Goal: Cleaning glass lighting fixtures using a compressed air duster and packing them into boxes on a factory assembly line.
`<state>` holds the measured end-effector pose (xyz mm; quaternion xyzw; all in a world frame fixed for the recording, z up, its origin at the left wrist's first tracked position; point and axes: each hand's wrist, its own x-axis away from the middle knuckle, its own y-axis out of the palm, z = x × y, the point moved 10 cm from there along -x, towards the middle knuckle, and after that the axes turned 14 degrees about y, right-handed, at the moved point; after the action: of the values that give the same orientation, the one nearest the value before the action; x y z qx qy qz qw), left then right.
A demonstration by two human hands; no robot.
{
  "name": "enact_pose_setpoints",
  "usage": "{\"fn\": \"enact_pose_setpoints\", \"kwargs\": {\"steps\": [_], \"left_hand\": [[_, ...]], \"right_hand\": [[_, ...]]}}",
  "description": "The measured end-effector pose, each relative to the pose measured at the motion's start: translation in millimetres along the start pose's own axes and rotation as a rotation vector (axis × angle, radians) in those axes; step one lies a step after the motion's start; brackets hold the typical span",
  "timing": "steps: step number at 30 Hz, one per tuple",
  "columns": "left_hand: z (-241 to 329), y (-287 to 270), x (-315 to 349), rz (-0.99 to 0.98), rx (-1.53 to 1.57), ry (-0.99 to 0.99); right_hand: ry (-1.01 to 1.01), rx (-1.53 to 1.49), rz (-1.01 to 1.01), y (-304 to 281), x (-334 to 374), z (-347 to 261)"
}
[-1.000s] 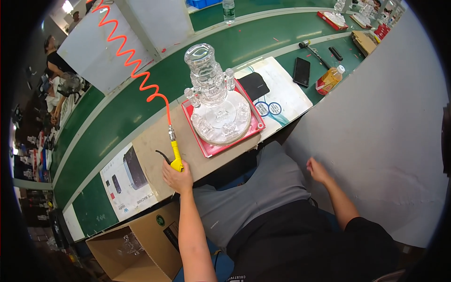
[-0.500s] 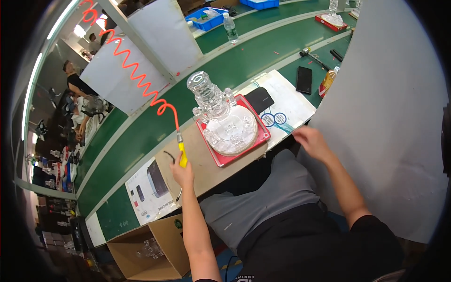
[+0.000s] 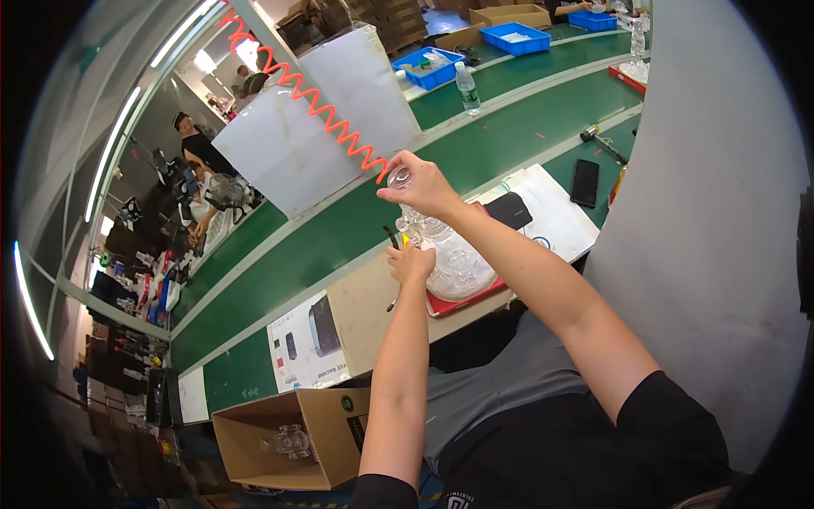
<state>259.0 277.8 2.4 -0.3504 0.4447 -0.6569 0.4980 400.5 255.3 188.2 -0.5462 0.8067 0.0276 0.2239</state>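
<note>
A clear glass vessel [image 3: 459,265] with a wide round base and a knobbed, tapering column lies tilted on a red tray [image 3: 445,309]. My right hand [image 3: 422,187] is closed round its narrow top end, thumb and fingers on either side of the rim. Beside the column my left hand [image 3: 412,261] is closed on a yellow air blow gun [image 3: 406,241], most of it hidden by the fingers. An orange coiled hose [image 3: 326,110] runs down from the upper left and passes out of sight behind my right hand.
Under the tray lies a brown board [image 3: 365,318]. A black flat case [image 3: 509,210], a phone [image 3: 584,182] and a hammer [image 3: 604,142] are to the right. A water bottle [image 3: 467,90] stands farther back. An open carton [image 3: 254,441] with glass inside sits lower left.
My right hand has come from the table's near edge up to the vessel's top and taken hold. The left hand with the blow gun has moved closer to the column. The view has shifted.
</note>
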Motion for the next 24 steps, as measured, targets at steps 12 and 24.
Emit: {"fn": "enact_pose_setpoints", "kwargs": {"steps": [12, 24], "left_hand": [[-14.2, 49.6, -12.1, -0.231, 0.214, -0.060], [-16.7, 33.6, 14.6, 0.306, 0.650, 0.229]], "right_hand": [[0.046, -0.067, 0.021, -23.7, 4.2, 5.8], [-0.051, -0.060, 0.057, -11.4, 7.5, 0.3]]}}
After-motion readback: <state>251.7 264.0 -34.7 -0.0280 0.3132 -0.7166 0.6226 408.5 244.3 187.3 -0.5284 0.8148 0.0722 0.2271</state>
